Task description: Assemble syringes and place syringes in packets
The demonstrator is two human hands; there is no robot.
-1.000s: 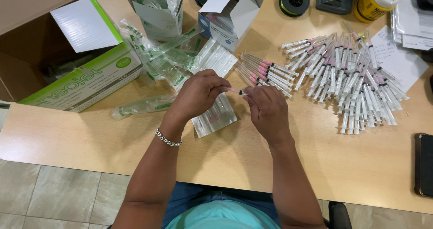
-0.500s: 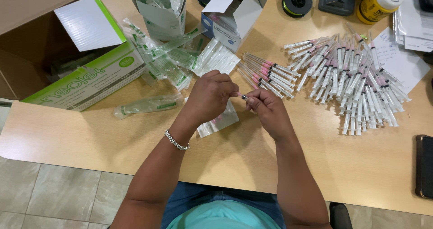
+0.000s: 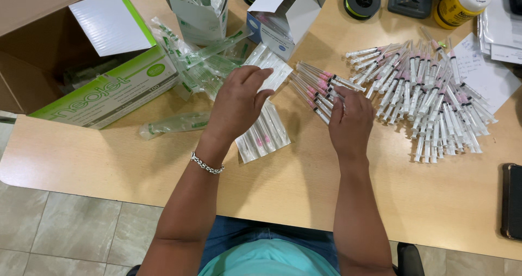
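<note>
1. The right hand [image 3: 350, 121], centre-right of the frame, rests its fingers on the near end of a row of pink-hubbed syringes [image 3: 318, 91]. Whether they pinch one I cannot tell, as the hand's back hides the tips. A careless pull could roll the neighbours out of line.
2. The left hand [image 3: 239, 102], just left of centre, hovers with fingers loosely spread and holding nothing, above a strip of packed needles [image 3: 263, 137]. Dropping low, it could snag and drag the strip toward the worktop [image 3: 380, 200] edge.
3. The big heap of syringes [image 3: 429, 102] at right lies near the row; a nudge from the wrist could mix both.
4. Loose wrappers [image 3: 190, 64] at upper left could slide under the left forearm.
</note>
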